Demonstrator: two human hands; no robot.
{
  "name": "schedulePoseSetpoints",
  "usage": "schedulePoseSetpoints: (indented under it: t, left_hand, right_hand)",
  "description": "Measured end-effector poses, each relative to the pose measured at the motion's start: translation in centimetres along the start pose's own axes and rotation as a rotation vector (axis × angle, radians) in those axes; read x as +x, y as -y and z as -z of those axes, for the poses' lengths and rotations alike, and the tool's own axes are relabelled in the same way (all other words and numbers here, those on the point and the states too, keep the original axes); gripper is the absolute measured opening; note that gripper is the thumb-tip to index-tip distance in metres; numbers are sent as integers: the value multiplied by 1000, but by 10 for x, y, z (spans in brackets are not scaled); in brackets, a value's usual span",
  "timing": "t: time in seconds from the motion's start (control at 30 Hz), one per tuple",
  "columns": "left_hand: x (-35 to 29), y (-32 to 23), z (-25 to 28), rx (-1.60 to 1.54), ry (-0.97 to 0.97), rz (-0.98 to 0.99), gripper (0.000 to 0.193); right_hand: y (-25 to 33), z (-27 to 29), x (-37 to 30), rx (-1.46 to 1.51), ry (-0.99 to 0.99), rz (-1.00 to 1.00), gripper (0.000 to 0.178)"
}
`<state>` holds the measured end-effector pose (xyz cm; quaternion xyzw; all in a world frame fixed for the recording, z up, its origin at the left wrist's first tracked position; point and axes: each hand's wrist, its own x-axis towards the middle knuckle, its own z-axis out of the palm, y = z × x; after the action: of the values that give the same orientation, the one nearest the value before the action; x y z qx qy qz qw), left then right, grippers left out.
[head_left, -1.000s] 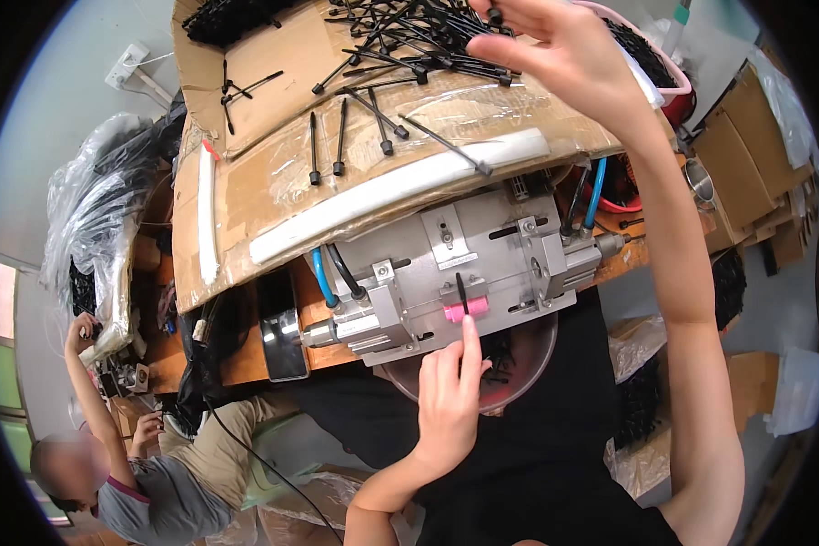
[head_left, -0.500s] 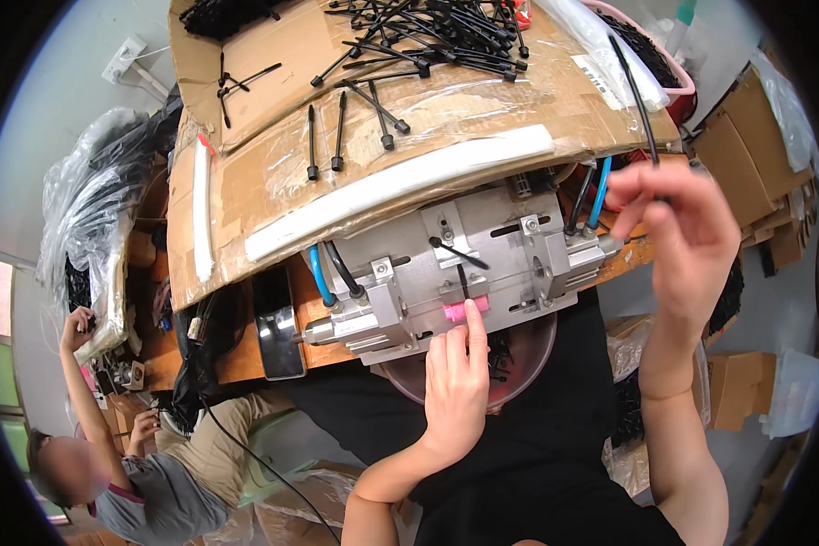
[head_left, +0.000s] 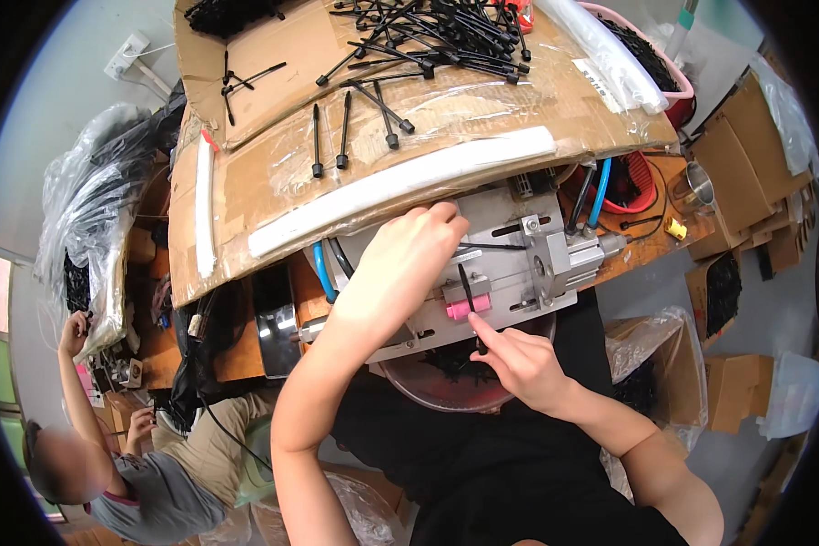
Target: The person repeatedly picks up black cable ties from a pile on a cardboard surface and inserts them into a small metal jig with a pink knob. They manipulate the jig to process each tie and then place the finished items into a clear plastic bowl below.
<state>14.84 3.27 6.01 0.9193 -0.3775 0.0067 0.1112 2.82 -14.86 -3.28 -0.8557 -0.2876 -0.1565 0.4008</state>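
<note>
On the metal fixture (head_left: 505, 273) in front of me, a pink block (head_left: 469, 307) sits with a thin black rod (head_left: 466, 282) lying across it. My right hand (head_left: 528, 364) is closed at the rod's near end, a dark tip showing between thumb and fingers. My left hand (head_left: 419, 250) reaches over the fixture's left half, fingers bent down beside the cardboard edge. A second black rod (head_left: 496, 246) sticks out to the right from its fingers, whose tips are partly hidden. Beneath the fixture is a round bowl (head_left: 446, 393) with black pieces in it.
A cardboard sheet (head_left: 309, 205) above the fixture carries many black knob-ended rods (head_left: 446, 41). Blue hoses (head_left: 600, 193) join the fixture. At right stand a red basket (head_left: 642, 196), a metal cup (head_left: 694, 185) and cartons (head_left: 742, 391). Another person (head_left: 159, 487) works at left.
My left hand has moved from the pink block up over the fixture to the second rod. My right hand has come down from the right, where it held a raised rod, to the block.
</note>
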Motion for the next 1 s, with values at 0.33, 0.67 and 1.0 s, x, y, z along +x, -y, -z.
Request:
schedulePoseSetpoints:
  t: [0.33, 0.67, 1.0]
  left_hand:
    - [3, -4, -11, -77, -27, 38, 18]
    - [-36, -27, 11, -253, -333, 124, 16]
    - [-98, -33, 13, -375, -863, 410, 33]
  right_hand:
    - [3, 4, 5, -57, 20, -42, 63]
    - [-17, 108, 150, -250, -310, 241, 13]
    - [-70, 62, 292, -637, 119, 98, 18]
